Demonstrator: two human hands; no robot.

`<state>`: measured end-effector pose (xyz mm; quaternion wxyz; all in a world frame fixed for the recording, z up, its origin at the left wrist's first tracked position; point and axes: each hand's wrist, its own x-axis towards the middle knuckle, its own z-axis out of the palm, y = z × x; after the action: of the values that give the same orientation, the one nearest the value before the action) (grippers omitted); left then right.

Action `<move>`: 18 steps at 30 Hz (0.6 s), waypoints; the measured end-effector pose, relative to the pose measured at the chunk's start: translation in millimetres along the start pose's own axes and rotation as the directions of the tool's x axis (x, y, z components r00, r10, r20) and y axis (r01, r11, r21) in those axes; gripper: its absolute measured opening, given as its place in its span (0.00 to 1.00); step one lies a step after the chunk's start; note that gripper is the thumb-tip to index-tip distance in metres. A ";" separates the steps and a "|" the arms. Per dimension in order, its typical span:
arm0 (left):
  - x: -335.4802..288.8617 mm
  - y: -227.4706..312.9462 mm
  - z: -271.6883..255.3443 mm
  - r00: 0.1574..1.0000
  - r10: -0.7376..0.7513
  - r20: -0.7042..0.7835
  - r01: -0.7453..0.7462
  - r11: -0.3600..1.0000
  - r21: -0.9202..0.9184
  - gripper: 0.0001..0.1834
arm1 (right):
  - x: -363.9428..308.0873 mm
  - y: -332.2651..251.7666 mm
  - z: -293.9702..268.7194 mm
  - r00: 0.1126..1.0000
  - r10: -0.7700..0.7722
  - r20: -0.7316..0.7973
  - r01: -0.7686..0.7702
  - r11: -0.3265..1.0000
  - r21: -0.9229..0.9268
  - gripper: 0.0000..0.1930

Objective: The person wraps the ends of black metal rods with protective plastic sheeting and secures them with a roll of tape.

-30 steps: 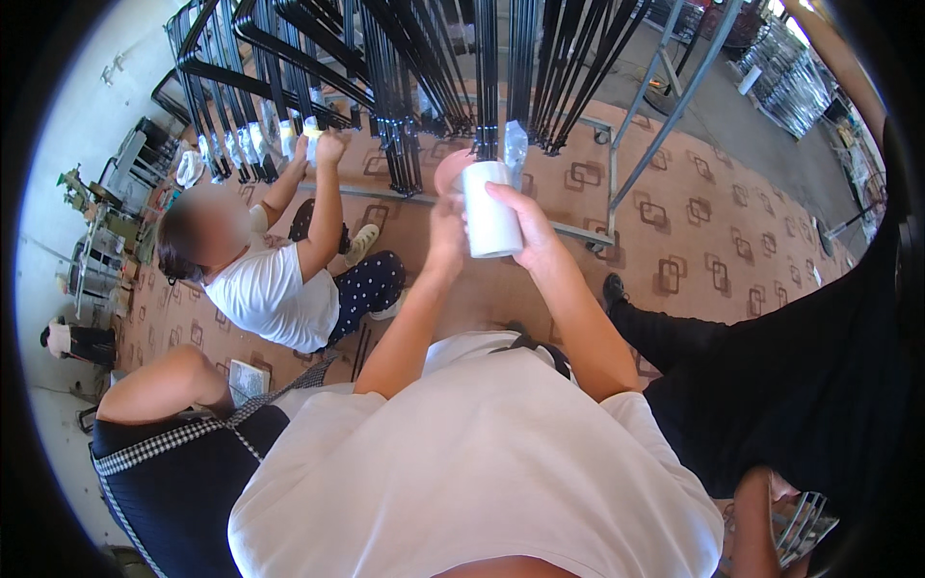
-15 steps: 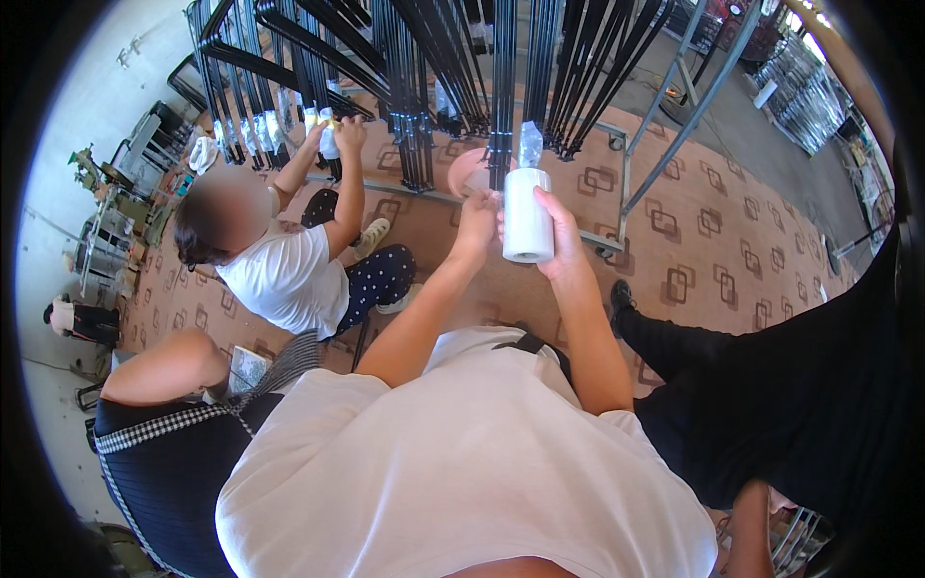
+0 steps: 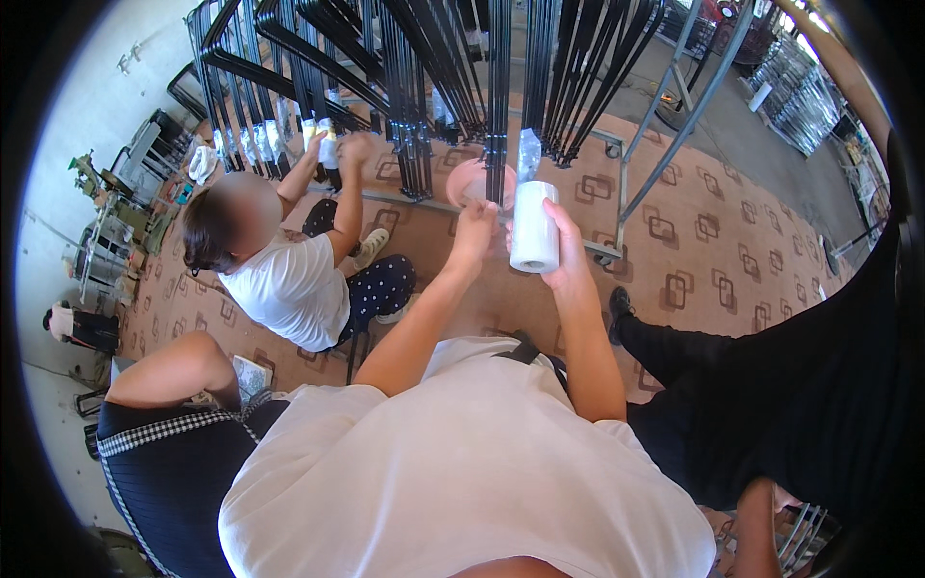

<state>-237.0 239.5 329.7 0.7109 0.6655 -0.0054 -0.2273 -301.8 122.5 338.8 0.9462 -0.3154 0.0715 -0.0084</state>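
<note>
A thick white roll of plastic film [image 3: 534, 227] sits in my right hand [image 3: 568, 252], the fingers wrapped round its side and the roll nearly upright. My left hand [image 3: 472, 229] is closed just left of the roll, at the lower end of a bundle of black metal tubes [image 3: 497, 116]. Whatever its fingers pinch is too small to make out. Right behind the hands, a clear plastic wrap [image 3: 529, 154] covers the end of another black tube. Partly hidden by my left hand and the tubes is a pink basin [image 3: 466, 183] on the floor.
Many black tube frames [image 3: 409, 125] hang on a grey metal rack [image 3: 665, 135] with castors. A seated person in a white shirt [image 3: 289, 289] works at wrapped tube ends on the left. Others sit close at my left and right; a black-trousered leg [image 3: 694, 337] stretches across the patterned carpet [image 3: 713, 222].
Both my hands and the roll have shifted slightly nearer to me, the roll also a little rightward. The seated person's near hand has come away from the wrapped tube.
</note>
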 end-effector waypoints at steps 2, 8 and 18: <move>-0.2 -3.0 1.5 1.000 -0.004 0.002 0.004 0.999 -0.034 0.06 | -0.1 0.5 -1.8 1.000 0.002 0.004 -0.002 1.000 0.004 0.23; -2.9 -5.0 6.8 1.000 0.020 -0.007 -0.020 0.998 -0.064 0.07 | -1.8 1.2 -4.6 1.000 0.018 -0.009 -0.017 0.999 0.040 0.22; 46.5 -37.3 5.0 0.893 -0.173 0.415 0.436 0.559 -0.705 0.08 | 24.0 41.4 -58.8 0.980 -0.168 0.109 0.099 0.878 0.468 0.20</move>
<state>-208.6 219.0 281.1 0.8678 0.2357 0.1039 -0.4250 -287.5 119.2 264.4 0.9937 -0.0862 -0.0240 -0.0673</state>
